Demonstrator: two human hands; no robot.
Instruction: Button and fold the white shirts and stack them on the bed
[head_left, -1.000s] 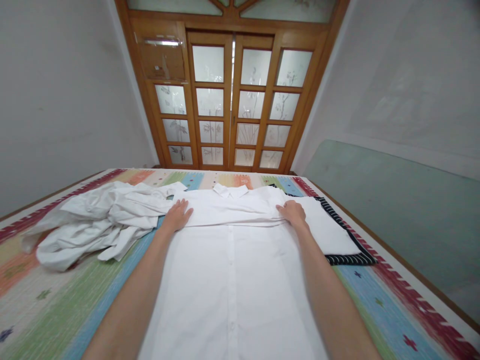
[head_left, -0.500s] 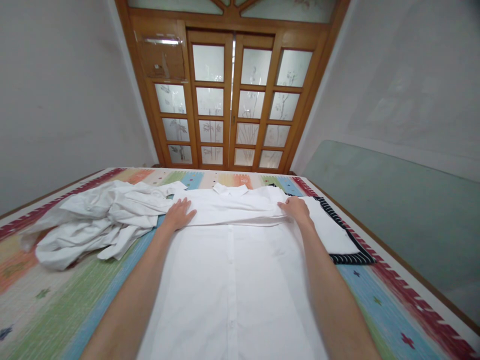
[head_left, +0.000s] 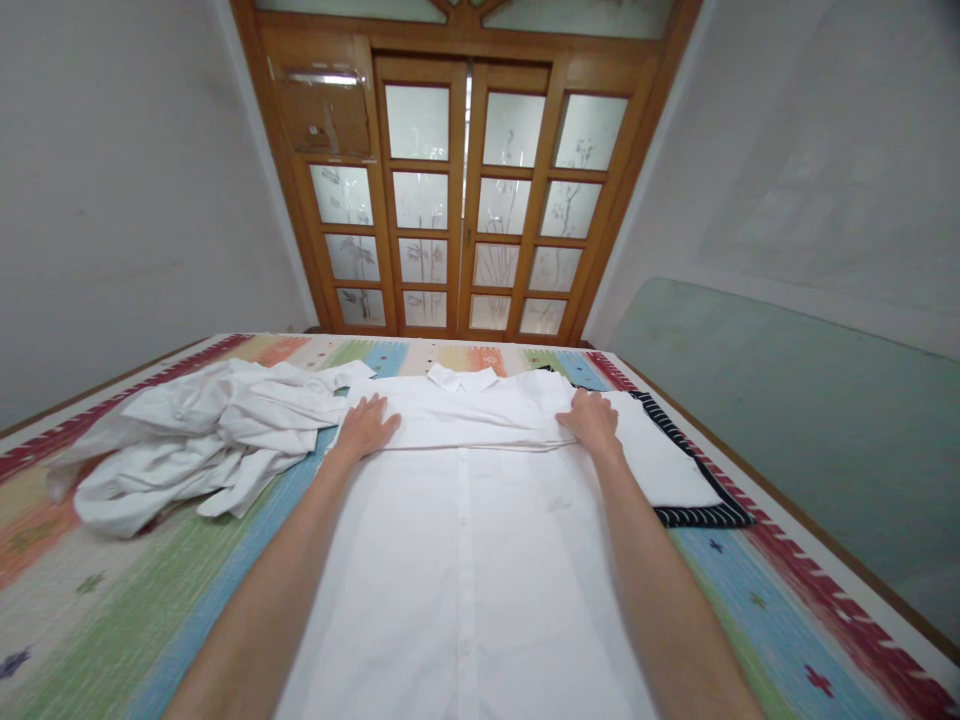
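Shirt: I see the white, collared, button-front fabric shirt [head_left: 465, 540] lying front up on the multicoloured striped cloth [head_left: 142, 600], collar toward the cloth's far edge.
Left hand [head_left: 365, 428]: I have it flat on the left end of the shirt's folded white band [head_left: 465, 422], thumb spread from the fingers.
Right hand [head_left: 592, 420]: on the band's right end, fingers bent; I cannot tell whether it pinches.
Toward left edge: crumpled white fabric heap [head_left: 217, 430].
Near right edge: flat white fabric piece [head_left: 664, 460] with black, white-striped border.

Soft even light, bright door panes [head_left: 417, 122], faint shadows, stretched edges
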